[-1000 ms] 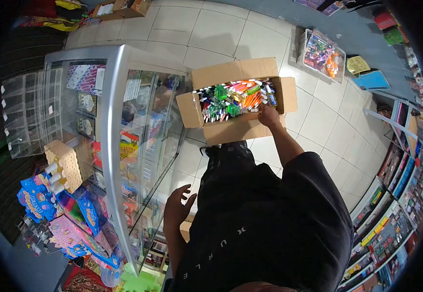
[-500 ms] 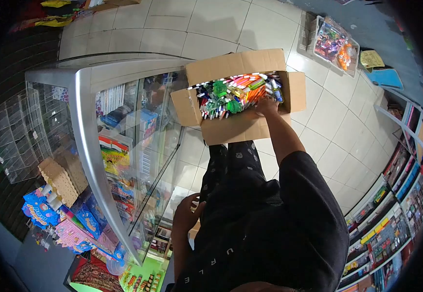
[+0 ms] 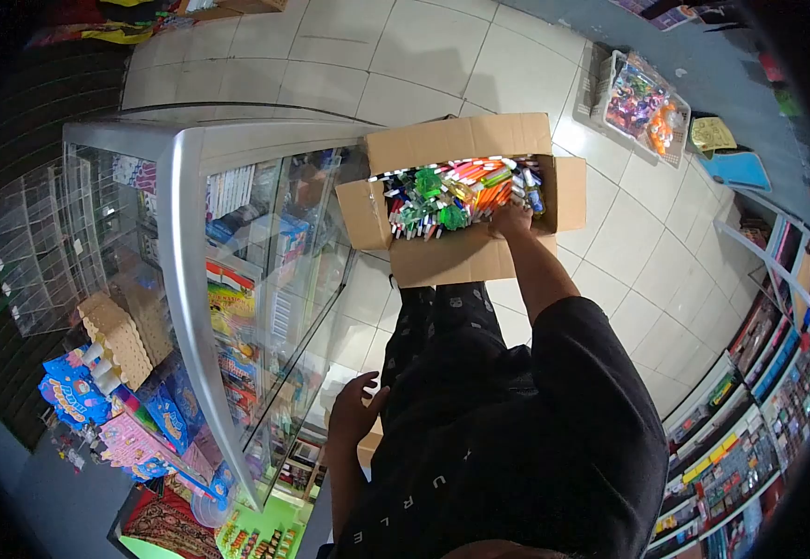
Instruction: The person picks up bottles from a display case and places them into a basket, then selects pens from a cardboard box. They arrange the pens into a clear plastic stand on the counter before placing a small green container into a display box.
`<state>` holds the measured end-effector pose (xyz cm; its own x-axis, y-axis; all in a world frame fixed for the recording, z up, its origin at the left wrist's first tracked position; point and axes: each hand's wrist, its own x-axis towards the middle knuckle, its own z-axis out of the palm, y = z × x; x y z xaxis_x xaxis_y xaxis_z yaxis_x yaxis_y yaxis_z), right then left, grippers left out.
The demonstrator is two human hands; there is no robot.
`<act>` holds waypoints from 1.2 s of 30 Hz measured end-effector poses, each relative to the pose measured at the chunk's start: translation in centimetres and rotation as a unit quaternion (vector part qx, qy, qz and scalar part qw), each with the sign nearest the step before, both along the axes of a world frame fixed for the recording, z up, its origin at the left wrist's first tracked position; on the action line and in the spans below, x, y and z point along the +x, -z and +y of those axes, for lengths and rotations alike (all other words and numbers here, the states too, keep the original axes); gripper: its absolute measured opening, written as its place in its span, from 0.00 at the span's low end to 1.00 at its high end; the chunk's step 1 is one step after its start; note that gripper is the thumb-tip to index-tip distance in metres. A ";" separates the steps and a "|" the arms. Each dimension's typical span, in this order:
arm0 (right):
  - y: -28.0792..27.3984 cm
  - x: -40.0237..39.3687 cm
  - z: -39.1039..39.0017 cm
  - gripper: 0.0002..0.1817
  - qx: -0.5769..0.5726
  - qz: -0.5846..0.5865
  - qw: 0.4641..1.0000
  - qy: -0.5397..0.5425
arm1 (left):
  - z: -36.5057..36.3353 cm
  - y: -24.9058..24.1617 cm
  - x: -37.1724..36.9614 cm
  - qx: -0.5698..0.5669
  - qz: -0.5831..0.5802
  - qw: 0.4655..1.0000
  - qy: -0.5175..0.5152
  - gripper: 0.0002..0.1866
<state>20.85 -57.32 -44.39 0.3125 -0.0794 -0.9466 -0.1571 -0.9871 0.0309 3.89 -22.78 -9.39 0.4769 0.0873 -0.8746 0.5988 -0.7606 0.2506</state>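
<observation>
An open cardboard box (image 3: 461, 265) with its flaps folded out stands in front of my legs. Inside lies a dense heap of colourful pens or markers (image 3: 489, 194), many with white ends, among them orange and red ones. Bunches of shiny green wrapping (image 3: 452, 217) rest on the heap's left half. My right hand (image 3: 512, 221) reaches over the near flap into the box's right side, its fingers down among the pens and mostly hidden. By my thigh hangs my left hand (image 3: 356, 410), fingers loosely apart and holding nothing, close to the glass cabinet.
A glass display cabinet (image 3: 186, 242) with a metal frame and goods inside stands at the left. On the tiled floor (image 3: 610, 224) at the back right is a white basket (image 3: 600, 114) of colourful packets. Stocked shelves (image 3: 735, 447) line the right side.
The view has shifted slightly, so the box appears a little lower. My right hand stays at the pens, and my left hand's fingers have spread a little.
</observation>
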 end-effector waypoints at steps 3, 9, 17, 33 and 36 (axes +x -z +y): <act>-1.1 -0.6 0.9 0.36 -0.037 -0.073 0.996 -0.023 | 0.2 0.1 -0.1 -0.002 -0.007 1.000 -0.005 0.26; 1.2 -0.3 -0.3 0.37 0.018 -0.006 0.999 0.029 | 0.4 0.1 -0.7 0.000 -0.020 1.000 -0.007 0.25; 1.4 -2.5 -0.4 0.34 0.044 -0.088 0.995 -0.011 | 0.5 0.7 -1.5 -0.007 -0.038 0.999 -0.024 0.24; -0.5 -1.3 -2.3 0.14 0.245 -0.306 0.890 0.232 | 1.0 1.2 -4.9 -0.008 -0.018 0.997 -0.080 0.27; -2.0 -0.4 -3.7 0.14 0.344 -0.288 0.861 0.239 | 1.1 1.4 -5.3 -0.007 -0.033 0.996 -0.086 0.26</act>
